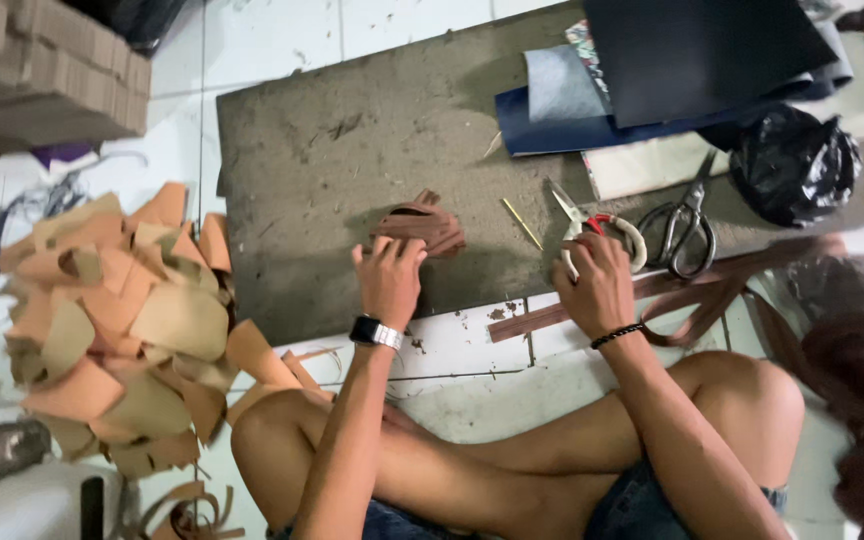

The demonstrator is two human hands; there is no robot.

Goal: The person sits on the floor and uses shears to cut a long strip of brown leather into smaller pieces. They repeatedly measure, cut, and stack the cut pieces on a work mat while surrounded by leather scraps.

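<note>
The person sits cross-legged on a tiled floor in front of a grey work board.

**Hand positions**
- The left hand rests at the near edge of the board, fingers curled down onto a bundle of brown strips. The fingertips touch the near side of the bundle; whether they grip it firmly cannot be told.
- The right hand lies over the handle of the red scissors. Its fingers are bent around the handle, blades pointing away and left. The grip appears closed, though the fingertips are hidden.

**Nearby items**
- Black scissors lie just right of the red pair.
- A thin yellow stick lies between the bundle and the red scissors.
- Long brown strips trail from the right hand's side toward the right.
- A heap of tan offcuts sits well to the left, off the board.
- Dark blue sheets and a black bag occupy the far right of the board.

**Step in hand (judgement)**
The work appears to be at tool pick-up: one hand steadies the bundle, the other takes the scissors.

**Next move calls for**
A secure finger seat in the scissor loops, and the bundle kept flat and square while the blades are brought across to it.
</note>
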